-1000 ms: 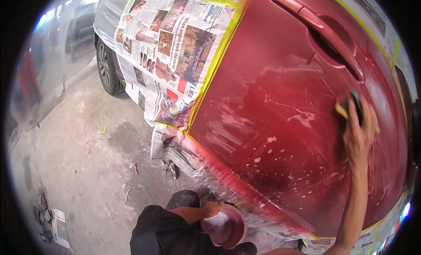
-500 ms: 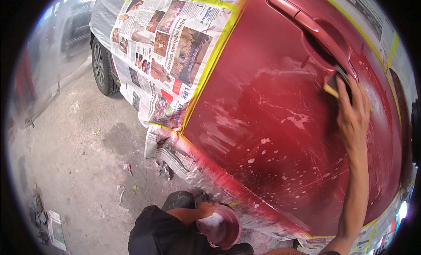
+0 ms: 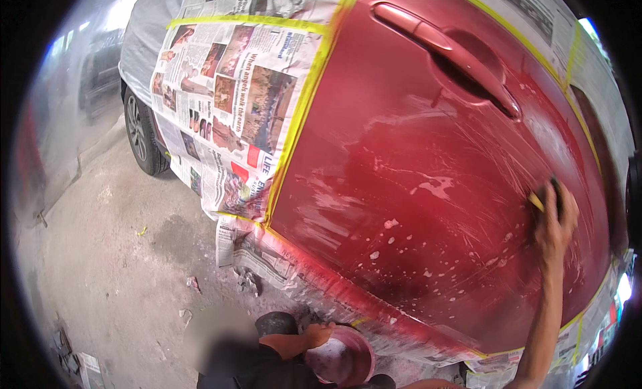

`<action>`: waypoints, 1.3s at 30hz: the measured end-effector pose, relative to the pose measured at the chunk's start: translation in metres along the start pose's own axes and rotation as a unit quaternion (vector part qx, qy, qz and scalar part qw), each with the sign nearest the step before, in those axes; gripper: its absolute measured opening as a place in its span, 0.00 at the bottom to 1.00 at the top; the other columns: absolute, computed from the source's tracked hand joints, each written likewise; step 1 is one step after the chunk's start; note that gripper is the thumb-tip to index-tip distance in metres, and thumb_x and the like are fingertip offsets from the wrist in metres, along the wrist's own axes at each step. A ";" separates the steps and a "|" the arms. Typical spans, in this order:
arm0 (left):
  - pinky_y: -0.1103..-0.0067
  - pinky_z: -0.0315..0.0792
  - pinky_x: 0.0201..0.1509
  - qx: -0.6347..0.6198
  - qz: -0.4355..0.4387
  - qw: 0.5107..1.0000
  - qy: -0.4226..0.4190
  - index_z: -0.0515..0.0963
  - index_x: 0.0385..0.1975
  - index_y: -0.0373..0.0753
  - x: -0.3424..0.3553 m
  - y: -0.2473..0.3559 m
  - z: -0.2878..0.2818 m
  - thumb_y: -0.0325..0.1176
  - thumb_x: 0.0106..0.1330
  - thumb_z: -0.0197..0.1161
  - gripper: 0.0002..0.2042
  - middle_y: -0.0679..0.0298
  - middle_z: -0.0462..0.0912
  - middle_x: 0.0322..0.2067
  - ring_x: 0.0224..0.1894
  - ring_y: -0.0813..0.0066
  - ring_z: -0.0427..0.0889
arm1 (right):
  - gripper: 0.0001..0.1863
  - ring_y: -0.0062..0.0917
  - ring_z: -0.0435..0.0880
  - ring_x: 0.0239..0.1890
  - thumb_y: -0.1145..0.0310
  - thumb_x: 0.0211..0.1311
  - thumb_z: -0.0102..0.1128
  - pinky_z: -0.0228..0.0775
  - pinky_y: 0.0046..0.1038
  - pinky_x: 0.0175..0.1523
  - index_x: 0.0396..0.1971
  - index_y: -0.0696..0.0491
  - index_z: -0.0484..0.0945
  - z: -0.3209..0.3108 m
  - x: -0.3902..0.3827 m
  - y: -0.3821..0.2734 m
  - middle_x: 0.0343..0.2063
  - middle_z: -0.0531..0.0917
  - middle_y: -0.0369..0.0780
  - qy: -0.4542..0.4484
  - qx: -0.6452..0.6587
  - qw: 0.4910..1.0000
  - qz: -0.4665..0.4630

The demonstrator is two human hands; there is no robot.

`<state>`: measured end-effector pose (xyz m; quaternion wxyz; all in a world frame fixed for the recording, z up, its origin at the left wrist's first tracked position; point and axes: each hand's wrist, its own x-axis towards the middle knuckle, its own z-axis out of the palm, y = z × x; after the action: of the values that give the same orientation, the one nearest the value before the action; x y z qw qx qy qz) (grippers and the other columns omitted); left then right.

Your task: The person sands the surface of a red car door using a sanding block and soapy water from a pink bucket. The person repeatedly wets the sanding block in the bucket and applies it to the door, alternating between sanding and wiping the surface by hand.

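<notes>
My right hand is closed round a sanding block. The block shows a yellow edge and a dark part, mostly hidden by the fingers, and is pressed to the red car door. White scuffs, long scratches and pale wet spots mark the paint. The door handle sits above and to the left of this hand. Low in the picture, my left hand is curled at the rim of a pink bucket holding whitish, cloudy liquid. Its fingertips are hard to make out.
Yellow masking tape and newspaper border the door. A wheel shows at the left. Paper scraps lie on the concrete floor, and plastic sheeting hangs beyond. A blurred patch covers part of the lower left.
My right hand has slid down the door with the sanding block, from just below the handle to farther down and right. My left hand stays by the bucket. The view has shifted slightly.
</notes>
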<state>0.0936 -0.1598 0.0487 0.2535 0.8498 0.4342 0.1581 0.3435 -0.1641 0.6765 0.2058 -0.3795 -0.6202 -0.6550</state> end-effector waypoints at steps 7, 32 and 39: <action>0.57 0.76 0.47 0.002 -0.028 0.998 -0.049 0.74 0.45 0.42 0.006 -0.011 0.011 0.43 0.74 0.32 0.20 0.49 0.82 0.40 0.40 0.45 0.82 | 0.27 0.41 0.72 0.57 0.81 0.54 0.56 0.63 0.40 0.63 0.56 0.45 0.77 0.012 0.030 -0.025 0.56 0.73 0.45 -0.017 0.033 0.998 -0.048; 0.55 0.76 0.33 0.035 0.037 0.999 0.014 0.67 0.45 0.37 0.007 -0.007 0.002 0.38 0.71 0.42 0.13 0.46 0.82 0.32 0.32 0.47 0.84 | 0.24 0.36 0.74 0.58 0.85 0.54 0.55 0.64 0.35 0.64 0.53 0.55 0.76 -0.005 -0.094 0.057 0.53 0.78 0.41 0.070 0.047 0.975 0.207; 0.55 0.77 0.32 0.041 0.027 0.998 -0.028 0.67 0.48 0.36 0.017 -0.003 0.024 0.36 0.69 0.43 0.14 0.47 0.82 0.31 0.31 0.47 0.84 | 0.27 0.34 0.74 0.54 0.77 0.52 0.59 0.64 0.37 0.60 0.55 0.42 0.78 0.030 0.073 -0.059 0.47 0.78 0.40 0.089 0.069 0.994 0.012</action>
<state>0.1125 -0.1512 0.0283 0.2261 0.8748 0.4104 0.1233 0.2610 -0.1120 0.6905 0.2934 -0.3122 -0.6385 -0.6394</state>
